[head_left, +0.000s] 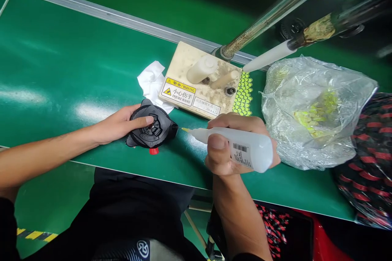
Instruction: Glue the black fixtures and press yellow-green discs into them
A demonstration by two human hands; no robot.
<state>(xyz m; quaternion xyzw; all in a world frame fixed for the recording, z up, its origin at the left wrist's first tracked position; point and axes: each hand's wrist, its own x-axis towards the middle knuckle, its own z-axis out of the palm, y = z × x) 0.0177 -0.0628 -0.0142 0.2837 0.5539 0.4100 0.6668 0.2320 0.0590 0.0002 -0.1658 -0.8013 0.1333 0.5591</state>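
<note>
My left hand (130,124) holds a round black plastic part (157,130) low over the green table (61,89), its thumb on the part's centre. A small red piece (154,151) shows at the part's lower edge. My right hand (226,147) is closed around a white squeeze bottle (245,147) with a printed label. The bottle lies tilted sideways, its thin yellowish tip pointing left, close to a corner of the black part. Whether the tip touches the part I cannot tell.
Behind my hands stands a cream fixture block (199,85) with warning labels, beside white paper (152,79) and yellow-green pieces (244,96). A metal post (269,12) rises behind. Right: a clear plastic bag (315,114) and bagged red-black parts (370,155). A red bin (327,240) is below.
</note>
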